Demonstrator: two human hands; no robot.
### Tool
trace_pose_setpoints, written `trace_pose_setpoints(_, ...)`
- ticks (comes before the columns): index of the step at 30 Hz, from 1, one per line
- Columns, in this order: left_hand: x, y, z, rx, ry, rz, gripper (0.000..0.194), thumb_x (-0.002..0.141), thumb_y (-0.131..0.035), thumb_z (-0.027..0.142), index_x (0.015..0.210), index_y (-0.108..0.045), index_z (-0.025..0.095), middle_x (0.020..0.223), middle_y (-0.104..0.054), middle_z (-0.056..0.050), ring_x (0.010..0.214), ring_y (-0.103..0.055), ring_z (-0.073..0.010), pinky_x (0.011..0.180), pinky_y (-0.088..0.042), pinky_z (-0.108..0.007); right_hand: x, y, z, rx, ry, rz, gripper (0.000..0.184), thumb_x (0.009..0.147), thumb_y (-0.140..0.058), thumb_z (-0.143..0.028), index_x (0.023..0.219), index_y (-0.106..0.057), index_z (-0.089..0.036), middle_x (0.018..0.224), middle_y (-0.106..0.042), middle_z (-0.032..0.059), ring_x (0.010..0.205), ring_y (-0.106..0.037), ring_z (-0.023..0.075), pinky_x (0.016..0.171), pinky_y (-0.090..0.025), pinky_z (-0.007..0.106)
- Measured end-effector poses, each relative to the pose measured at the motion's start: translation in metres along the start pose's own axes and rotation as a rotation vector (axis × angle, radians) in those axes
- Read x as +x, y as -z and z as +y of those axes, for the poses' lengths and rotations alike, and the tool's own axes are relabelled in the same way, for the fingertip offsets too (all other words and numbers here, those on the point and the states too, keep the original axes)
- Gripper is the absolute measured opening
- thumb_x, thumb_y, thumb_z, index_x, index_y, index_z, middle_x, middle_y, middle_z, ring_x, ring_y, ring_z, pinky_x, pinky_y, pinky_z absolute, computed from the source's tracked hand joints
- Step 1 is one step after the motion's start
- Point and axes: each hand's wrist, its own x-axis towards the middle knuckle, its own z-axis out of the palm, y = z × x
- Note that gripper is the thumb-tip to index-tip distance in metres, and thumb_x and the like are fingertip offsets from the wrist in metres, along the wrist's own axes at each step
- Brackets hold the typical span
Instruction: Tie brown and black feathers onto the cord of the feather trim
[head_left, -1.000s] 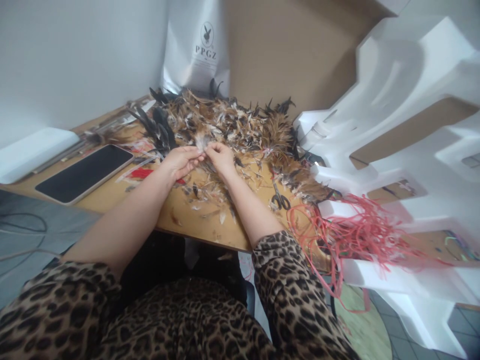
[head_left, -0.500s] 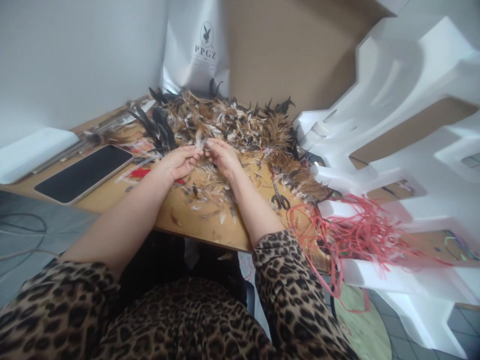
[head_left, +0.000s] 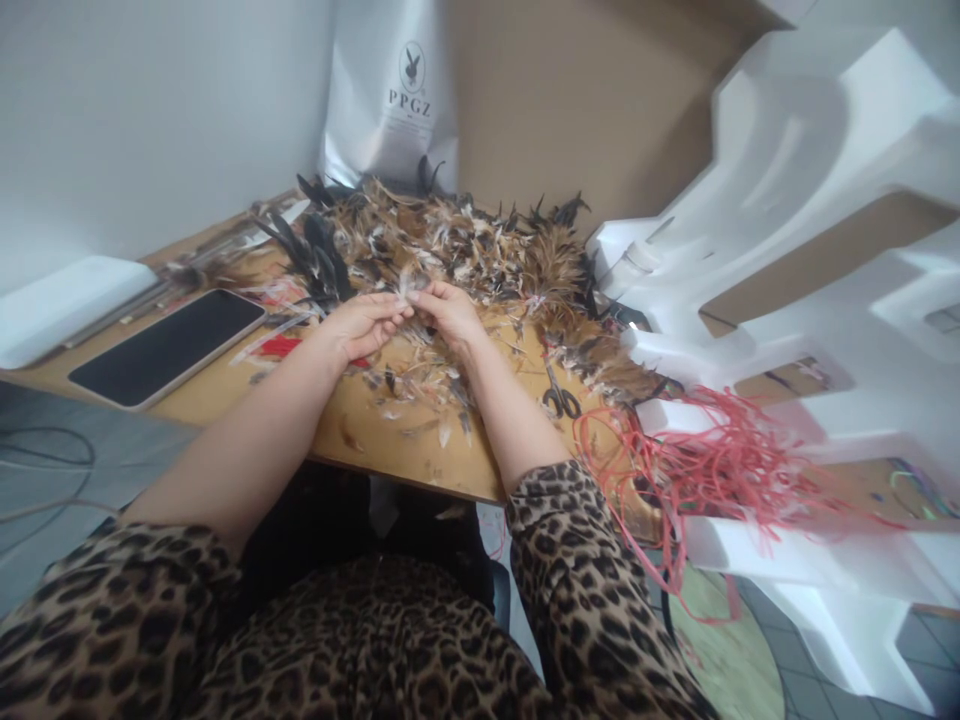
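Note:
A pale, fluffy feather point(head_left: 406, 284) stands up between my fingertips above the table. My left hand point(head_left: 369, 325) pinches it from the left, thumb and fingers pressed together. From the other side my right hand point(head_left: 448, 315) closes thumb and forefinger at the same spot, its fingertips touching those of the left. Just behind the hands spreads a heap of brown and black feathers point(head_left: 450, 235). Loose feather bits point(head_left: 420, 390) lie on the table below. A bunch of dark feathers point(head_left: 319, 262) is left of my hands.
Black-handled scissors point(head_left: 561, 400) lie right of my forearm. Tangled red ribbon strips point(head_left: 720, 460) hang over white foam pieces point(head_left: 795, 550) at the right. A phone point(head_left: 169, 347) and a white box point(head_left: 75, 300) are at the left. A silvery bag point(head_left: 375, 120) stands behind.
My right hand has shifted slightly left, its fingertips now meeting the left hand's at the feather. The left hand has moved barely to the right.

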Motion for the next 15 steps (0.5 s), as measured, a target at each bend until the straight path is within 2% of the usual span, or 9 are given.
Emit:
trace_pose_setpoints(5, 0.0017, -0.0003, -0.0052, 0.121, -0.111, 0.03, 0.006, 0.07, -0.066, 0.002, 0.075, -0.069, 0.005, 0.065, -0.067, -0.007, 0.046, -0.056, -0.0041, 0.044, -0.043, -0.011, 0.0001, -0.0005, 0.0003, -0.074, 0.012, 0.053, 0.043, 0.054, -0.078, -0.046, 0.059, -0.046, -0.017, 0.042, -0.045, -0.0096, 0.041, -0.034, 0.003, 0.044, -0.025, 0.018)
trace_pose_setpoints(15, 0.0015, -0.0007, -0.0081, 0.372, -0.199, 0.07, 0.007, 0.063, -0.073, 0.011, 0.068, -0.069, 0.008, 0.064, -0.068, -0.007, 0.047, -0.057, -0.0059, 0.046, -0.043, -0.015, -0.0022, -0.0006, -0.0011, -0.127, -0.004, 0.062, 0.042, 0.054, -0.077, -0.047, 0.059, -0.048, -0.017, 0.042, -0.045, -0.009, 0.041, -0.034, 0.0039, 0.044, -0.023, 0.019)
